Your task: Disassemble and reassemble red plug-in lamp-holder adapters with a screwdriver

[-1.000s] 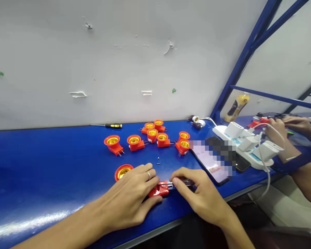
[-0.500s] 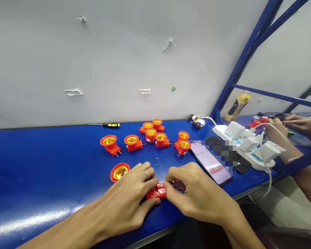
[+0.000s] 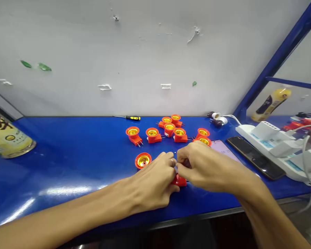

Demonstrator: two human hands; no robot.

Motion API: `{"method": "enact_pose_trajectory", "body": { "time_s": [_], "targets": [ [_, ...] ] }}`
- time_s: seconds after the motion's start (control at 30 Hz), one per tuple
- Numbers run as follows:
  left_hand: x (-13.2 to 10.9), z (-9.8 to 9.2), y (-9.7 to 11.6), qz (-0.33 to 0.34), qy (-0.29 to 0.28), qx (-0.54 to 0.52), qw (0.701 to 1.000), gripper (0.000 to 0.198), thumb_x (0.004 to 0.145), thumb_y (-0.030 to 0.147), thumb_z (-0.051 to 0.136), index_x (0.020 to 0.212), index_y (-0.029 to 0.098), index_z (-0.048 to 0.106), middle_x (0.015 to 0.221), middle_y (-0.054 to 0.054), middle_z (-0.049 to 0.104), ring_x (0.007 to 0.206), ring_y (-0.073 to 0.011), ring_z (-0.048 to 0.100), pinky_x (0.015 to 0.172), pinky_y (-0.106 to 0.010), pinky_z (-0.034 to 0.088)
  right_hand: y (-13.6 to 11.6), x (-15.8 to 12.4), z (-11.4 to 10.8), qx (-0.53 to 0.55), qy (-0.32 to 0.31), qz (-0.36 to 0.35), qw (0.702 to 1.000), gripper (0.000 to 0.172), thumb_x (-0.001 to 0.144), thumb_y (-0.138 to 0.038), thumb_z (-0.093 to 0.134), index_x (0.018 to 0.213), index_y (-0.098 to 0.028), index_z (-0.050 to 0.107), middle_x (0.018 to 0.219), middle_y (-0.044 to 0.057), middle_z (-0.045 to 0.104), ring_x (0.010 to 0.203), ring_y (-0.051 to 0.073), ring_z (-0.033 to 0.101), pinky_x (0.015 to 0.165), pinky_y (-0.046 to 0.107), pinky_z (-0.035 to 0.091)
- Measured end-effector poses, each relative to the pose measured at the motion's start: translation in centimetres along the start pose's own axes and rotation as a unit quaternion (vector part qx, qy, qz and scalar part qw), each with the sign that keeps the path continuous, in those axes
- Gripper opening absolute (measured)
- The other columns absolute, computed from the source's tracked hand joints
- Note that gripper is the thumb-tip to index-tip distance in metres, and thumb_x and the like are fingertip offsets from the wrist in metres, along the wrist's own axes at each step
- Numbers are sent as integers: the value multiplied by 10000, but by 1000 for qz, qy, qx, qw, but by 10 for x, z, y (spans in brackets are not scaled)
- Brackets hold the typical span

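My left hand (image 3: 155, 181) rests on the blue bench (image 3: 67, 166) with its fingers closed on a red plastic part (image 3: 179, 180). My right hand (image 3: 204, 166) meets it from the right, fingers pinched over the same part on a dark tool that is mostly hidden. An orange lamp socket with a brass cup (image 3: 143, 160) lies just left of my left hand. Several more orange lamp sockets (image 3: 171, 131) stand in a cluster behind my hands.
A small yellow-handled screwdriver (image 3: 131, 118) lies by the grey wall. A can (image 3: 7, 138) sits at the far left. Two phones (image 3: 254, 157) and a white power strip with chargers (image 3: 277, 147) lie to the right, beside a blue frame post (image 3: 274, 65) and a yellow bottle (image 3: 272, 100).
The view has swung left, bringing the can into sight. My right hand has slid left over the red part and now touches my left fingers.
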State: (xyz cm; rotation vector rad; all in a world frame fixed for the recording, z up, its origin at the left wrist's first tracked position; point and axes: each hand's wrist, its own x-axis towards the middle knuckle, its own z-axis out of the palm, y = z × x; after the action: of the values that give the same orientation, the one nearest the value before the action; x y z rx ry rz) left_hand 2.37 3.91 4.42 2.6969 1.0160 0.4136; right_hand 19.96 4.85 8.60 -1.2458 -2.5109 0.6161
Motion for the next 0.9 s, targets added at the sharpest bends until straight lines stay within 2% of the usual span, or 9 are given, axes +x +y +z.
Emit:
{"method": "enact_pose_trajectory", "body": {
  "time_s": [0.13,0.3,0.47,0.63,0.77,0.9],
  "targets": [
    [0,-2,1,-22,-24,-27,999,65,774,159,716,827,168,680,942,-70,624,930,-226,579,823,-342,486,0,5,-3,2,-7,10,1000,301,778,-152,488,514,-188,347,447,-55,302,425,64,209,359,243,122],
    [-1,-4,-2,-36,-54,-47,997,105,834,245,701,874,148,701,922,-76,594,924,-229,547,773,-336,464,7,2,-6,34,-24,24,999,216,750,-152,480,545,-175,415,491,-54,396,470,64,299,406,224,198],
    [2,-6,-1,-37,-102,-46,993,170,849,320,697,792,160,680,887,-63,574,890,-215,537,733,-326,442,15,-10,-2,48,-14,27,998,250,793,-197,484,556,-167,409,517,-61,371,500,60,294,439,225,213],
    [8,-4,2,21,-86,18,996,66,815,175,657,754,154,646,885,-79,622,932,-235,540,806,-361,439,11,-14,0,5,-4,14,1000,211,778,-167,470,577,-174,406,504,-64,338,483,64,244,408,241,174],
    [11,-2,1,45,-60,17,997,92,778,151,666,704,158,612,901,-74,643,907,-229,567,776,-344,447,5,-11,-3,-8,-5,-18,1000,260,765,-150,487,558,-176,333,479,-63,316,469,61,225,403,248,154],
    [14,-3,-2,57,-55,-4,997,80,750,126,675,721,162,609,916,-40,656,857,-190,592,713,-292,456,4,-7,-6,2,-38,-39,999,287,788,-151,473,561,-178,300,500,-56,276,484,66,215,413,250,156]
  ]
}}
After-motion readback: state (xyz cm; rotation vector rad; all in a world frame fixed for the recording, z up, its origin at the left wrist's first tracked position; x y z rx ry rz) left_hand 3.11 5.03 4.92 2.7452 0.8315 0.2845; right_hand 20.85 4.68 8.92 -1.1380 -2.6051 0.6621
